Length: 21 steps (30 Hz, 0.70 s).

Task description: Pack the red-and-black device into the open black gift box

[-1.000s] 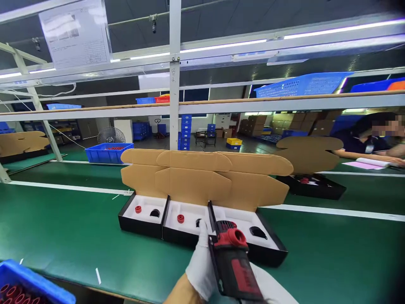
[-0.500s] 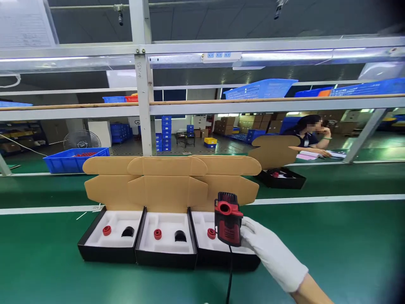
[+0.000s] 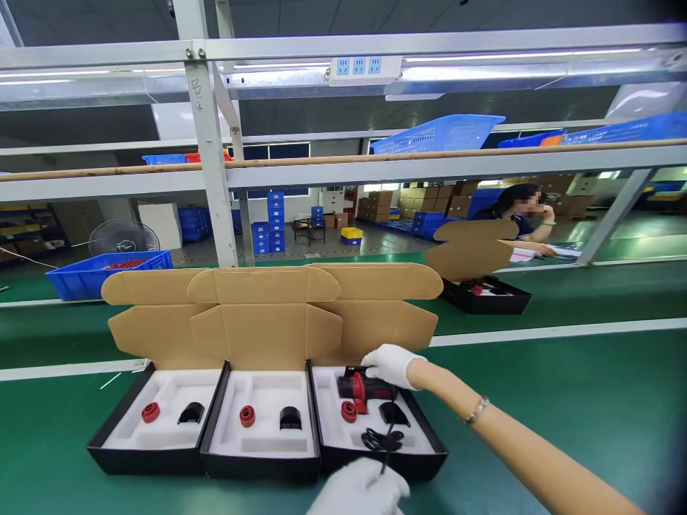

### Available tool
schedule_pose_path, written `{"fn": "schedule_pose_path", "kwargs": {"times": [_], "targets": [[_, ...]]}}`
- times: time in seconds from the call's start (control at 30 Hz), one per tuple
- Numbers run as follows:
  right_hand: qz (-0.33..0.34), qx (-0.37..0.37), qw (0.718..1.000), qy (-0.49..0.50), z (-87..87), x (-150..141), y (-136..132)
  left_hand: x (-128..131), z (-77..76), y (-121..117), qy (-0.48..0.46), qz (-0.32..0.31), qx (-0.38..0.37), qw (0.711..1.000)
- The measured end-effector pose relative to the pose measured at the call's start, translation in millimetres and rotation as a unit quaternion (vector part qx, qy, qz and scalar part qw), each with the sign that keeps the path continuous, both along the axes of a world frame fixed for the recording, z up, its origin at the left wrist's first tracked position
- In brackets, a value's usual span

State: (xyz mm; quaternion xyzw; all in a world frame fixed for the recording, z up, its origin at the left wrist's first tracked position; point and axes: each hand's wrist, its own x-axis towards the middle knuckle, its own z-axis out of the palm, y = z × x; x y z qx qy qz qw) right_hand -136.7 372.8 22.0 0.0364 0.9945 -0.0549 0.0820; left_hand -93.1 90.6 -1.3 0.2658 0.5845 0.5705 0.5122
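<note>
My right hand (image 3: pixel 391 366), in a white glove, curls over the back of a red-and-black corded power tool (image 3: pixel 361 390) lying in the white insert of the right-hand box (image 3: pixel 376 468). My left hand (image 3: pixel 358 492), also gloved, is low in front of that box, closed around the black power cord (image 3: pixel 382 440). Part of the cord lies bundled in the box. Beside the tool are a red ring-shaped part (image 3: pixel 348 411) and a black curved part (image 3: pixel 394 413). The fingertips of my right hand are partly hidden behind the tool.
To the left stand a middle box (image 3: pixel 260 468) and a left box (image 3: pixel 147 461), each with a red ring and black curved part. Their brown lids stand upright. Another open box (image 3: pixel 486 304) sits farther back, near a seated person (image 3: pixel 518 211). A blue bin (image 3: pixel 110 275) stands back left.
My right hand has lowered the power tool from above the right-hand box into its insert. My left hand has come into view at the cord. The view has shifted.
</note>
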Motion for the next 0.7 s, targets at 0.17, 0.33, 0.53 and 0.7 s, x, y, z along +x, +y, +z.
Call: {"fn": "schedule_pose_path", "kwargs": {"times": [0.17, 0.33, 0.53, 0.7], "targets": [[0.003, -0.088, 0.996, 0.027, 20.7, 21, -4, -42, 62.1, -8, 0.274, 0.02, -0.035, 0.961], [0.016, -0.457, 0.882, 0.112, 43.6, 47, -30, -86, 111.1, 49, 0.556, 0.097, 0.015, 0.826], [-0.134, -0.416, 0.862, 0.257, -6.2, 78, -67, -84, 59.3, 108, 0.683, 0.023, -0.021, 0.73], [-0.223, -0.153, 0.948, 0.166, -44.5, 134, -86, -70, 36.6, 103, 0.723, -0.013, -0.038, 0.689]]}}
